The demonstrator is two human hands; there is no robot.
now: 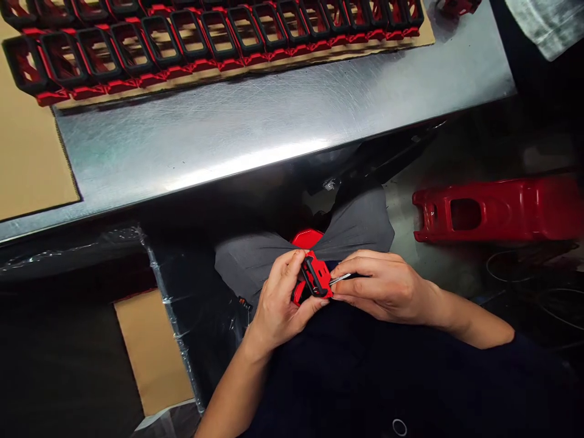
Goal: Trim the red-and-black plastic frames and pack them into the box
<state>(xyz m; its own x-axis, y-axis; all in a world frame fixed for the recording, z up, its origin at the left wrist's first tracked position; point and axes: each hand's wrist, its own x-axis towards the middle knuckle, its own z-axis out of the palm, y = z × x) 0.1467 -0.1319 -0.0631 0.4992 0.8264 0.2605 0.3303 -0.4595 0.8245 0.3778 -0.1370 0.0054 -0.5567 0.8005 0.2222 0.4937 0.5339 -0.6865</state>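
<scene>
Above my lap, my left hand (283, 298) grips a small red plastic housing (322, 274) with a black rectangular rim, thumb below and fingers on top. My right hand (383, 286) pinches a thin metal rod (340, 278) between thumb and fingers. The rod's far end meets the right side of the red housing. What kind of tool or pin it is, I cannot make out. My left fingers and palm hide part of the housing.
Rows of similar red-and-black housings (191, 36) stand on cardboard on the metal table (283, 115). Another red part (458, 7) lies at the table's far right. A red plastic stool (511, 210) is at right. Cardboard (155, 353) lies at lower left beside plastic film.
</scene>
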